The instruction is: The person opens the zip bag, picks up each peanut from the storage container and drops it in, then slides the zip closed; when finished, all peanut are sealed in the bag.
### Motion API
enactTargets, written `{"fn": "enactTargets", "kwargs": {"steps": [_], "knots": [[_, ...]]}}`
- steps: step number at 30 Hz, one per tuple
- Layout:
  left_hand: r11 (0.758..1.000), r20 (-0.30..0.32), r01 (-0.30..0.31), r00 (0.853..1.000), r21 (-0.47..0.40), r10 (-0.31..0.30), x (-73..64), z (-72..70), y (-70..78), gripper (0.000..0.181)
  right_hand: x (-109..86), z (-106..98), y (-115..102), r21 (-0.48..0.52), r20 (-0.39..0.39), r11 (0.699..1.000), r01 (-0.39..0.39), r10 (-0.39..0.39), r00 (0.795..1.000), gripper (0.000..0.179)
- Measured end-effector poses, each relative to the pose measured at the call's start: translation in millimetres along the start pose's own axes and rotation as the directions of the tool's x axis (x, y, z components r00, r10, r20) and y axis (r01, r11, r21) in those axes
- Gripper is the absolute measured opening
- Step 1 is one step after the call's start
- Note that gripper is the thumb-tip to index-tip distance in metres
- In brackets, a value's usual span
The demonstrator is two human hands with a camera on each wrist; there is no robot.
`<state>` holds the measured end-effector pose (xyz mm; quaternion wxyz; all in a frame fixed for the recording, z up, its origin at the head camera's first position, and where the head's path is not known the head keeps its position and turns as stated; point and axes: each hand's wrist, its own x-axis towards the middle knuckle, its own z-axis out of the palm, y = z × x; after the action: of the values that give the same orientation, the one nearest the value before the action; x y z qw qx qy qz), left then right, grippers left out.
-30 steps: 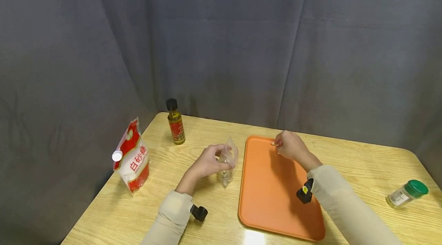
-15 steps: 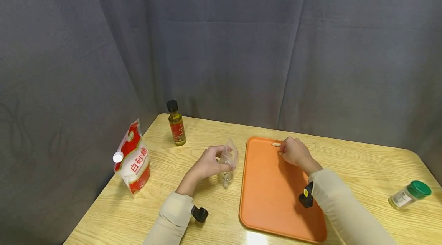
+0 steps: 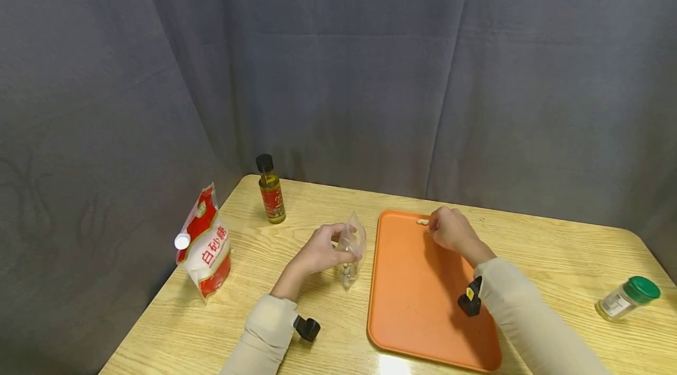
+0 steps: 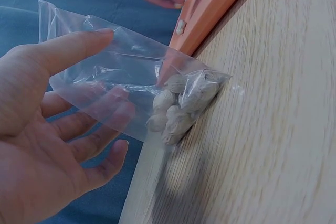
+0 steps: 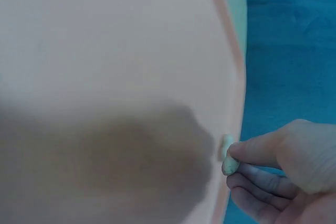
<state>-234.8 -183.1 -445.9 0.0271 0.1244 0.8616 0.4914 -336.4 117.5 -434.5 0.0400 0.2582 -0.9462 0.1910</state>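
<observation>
One pouch [image 3: 207,247] marked 白砂糖, peanut [image 5: 230,167] pinched in right grip [image 5: 289,171]

On the table [image 3: 555,251], the tray [image 3: 407,293] lies right of the plastic bag [image 3: 355,240], with peanuts [image 4: 176,106] in its bottom and the left hand [image 3: 322,250] around it. Left of that bag stands the sugar bag [image 3: 211,248]; the oil bottle [image 3: 272,196] is behind both. At the tray's far edge lies one peanut [image 3: 422,221] (the right hand [image 3: 449,229] pinches another just beside it). The spice jar [image 3: 626,298] sits right of the tray, the curtain [image 3: 344,99] behind everything.
</observation>
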Motion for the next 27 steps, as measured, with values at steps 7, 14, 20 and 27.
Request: {"fn": "enactTargets", "kwargs": {"steps": [7,14,20,27], "knots": [[1.000,-0.008,-0.026,1.000,0.000,0.026,1.0,0.0,-2.7,0.045,7.2,-15.6,-24.7,0.023,-0.040,0.997,0.070,-0.069,0.997,0.004],[0.999,-0.012,-0.036,0.999,0.002,0.036,0.8,-0.3,-3.4,0.049,14.3,-23.4,-65.9,0.071,-0.022,0.990,0.120,-0.119,0.993,0.023],[0.999,-0.011,-0.035,0.999,-0.005,0.035,0.1,0.5,-1.7,0.047,14.8,-28.0,-104.1,0.096,-0.045,0.967,0.237,-0.234,0.971,0.026],[0.999,-0.003,-0.045,0.999,-0.009,0.045,0.3,0.2,0.1,0.041,11.2,-25.9,-136.3,0.106,-0.095,0.925,0.366,-0.357,0.929,0.012]]}}
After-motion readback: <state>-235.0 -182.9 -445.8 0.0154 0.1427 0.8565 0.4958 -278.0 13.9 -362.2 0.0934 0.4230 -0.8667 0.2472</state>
